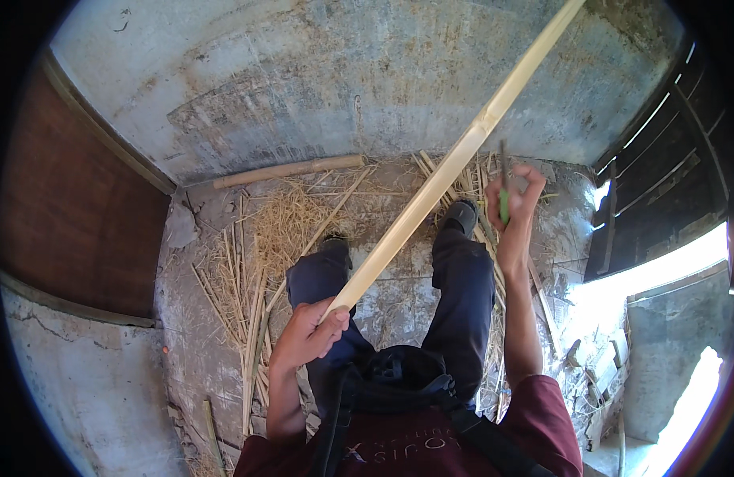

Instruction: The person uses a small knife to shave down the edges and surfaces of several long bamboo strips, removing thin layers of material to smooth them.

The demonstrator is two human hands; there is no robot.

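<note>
My left hand [309, 335] is closed around the near end of a long, pale split bamboo strip [429, 191]. The strip slants up to the far right and runs out of view at the top; a node shows partway along it. To the right of the strip, my right hand [517, 230] is raised, its fingers slightly blurred. It grips a knife with a green handle [504, 205], the thin dark blade pointing away from me. Blade and strip are apart.
Fine bamboo shavings [283, 230] and thin split strips [251, 350] litter the floor around my feet. A bamboo pole [291, 171] lies along the base of the stained wall [303, 79]. A brown wooden panel [81, 207] stands left; broken blocks [601, 370] lie right.
</note>
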